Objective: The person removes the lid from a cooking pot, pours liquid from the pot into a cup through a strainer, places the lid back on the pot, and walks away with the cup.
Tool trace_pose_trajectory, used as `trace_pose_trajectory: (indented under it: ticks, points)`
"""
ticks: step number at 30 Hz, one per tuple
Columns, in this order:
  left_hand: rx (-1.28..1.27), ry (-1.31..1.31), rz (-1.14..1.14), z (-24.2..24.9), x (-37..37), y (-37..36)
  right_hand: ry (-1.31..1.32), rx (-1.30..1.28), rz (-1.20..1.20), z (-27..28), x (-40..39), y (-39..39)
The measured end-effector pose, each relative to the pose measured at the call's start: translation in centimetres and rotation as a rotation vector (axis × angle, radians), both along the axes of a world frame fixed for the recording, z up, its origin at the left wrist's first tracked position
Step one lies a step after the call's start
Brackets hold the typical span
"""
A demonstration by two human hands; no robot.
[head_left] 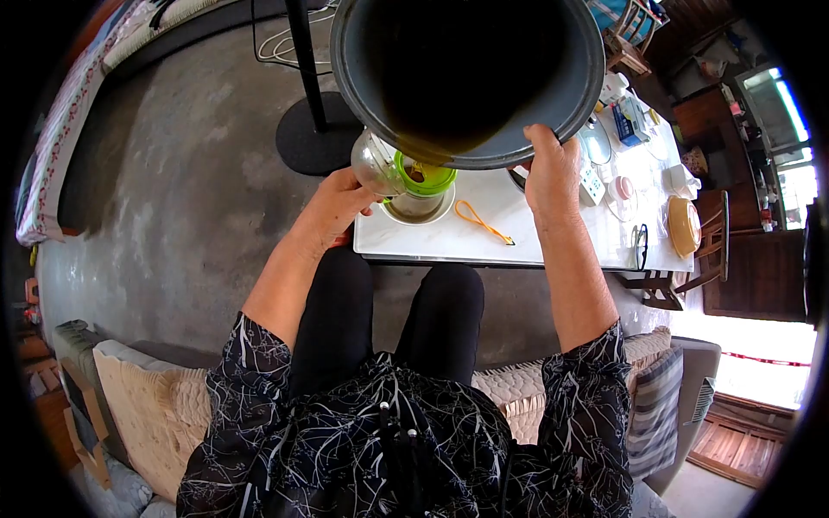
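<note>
My right hand [553,173] grips the rim of a large grey pot [471,161], thumb on top. Dark liquid [466,69] fills much of the pot, which tilts towards me, the liquid reaching its near rim. Below that rim sits a bright green strainer or funnel [445,183], with something brownish inside. Under it stands a white bowl [416,217] at the table's left corner. My left hand [338,207] is closed around a clear, rounded glass or plastic vessel [376,166] beside the green piece; its fingers are partly hidden.
On the white table [501,203] lies a yellow-orange cord loop [482,223]. Further right are a power strip [591,184], a blue box [630,121], glasses [639,246] and a yellow container [683,227]. A black stand base [315,138] is on the floor at the left; a sofa [509,393] is behind me.
</note>
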State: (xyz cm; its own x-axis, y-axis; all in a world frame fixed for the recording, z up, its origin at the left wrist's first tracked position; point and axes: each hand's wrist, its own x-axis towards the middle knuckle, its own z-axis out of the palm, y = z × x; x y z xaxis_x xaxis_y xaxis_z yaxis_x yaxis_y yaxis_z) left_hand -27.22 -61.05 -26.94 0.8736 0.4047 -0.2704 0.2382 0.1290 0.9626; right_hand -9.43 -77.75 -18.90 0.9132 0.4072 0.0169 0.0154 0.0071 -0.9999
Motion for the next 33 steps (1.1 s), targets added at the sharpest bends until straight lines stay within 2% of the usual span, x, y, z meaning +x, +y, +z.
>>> trace_pose_trajectory:
  ticks: [33]
  points:
    - [0.044, 0.025, -0.014, -0.1, 0.2, 0.2, -0.003, -0.008, -0.016, 1.0, -0.9, 0.0]
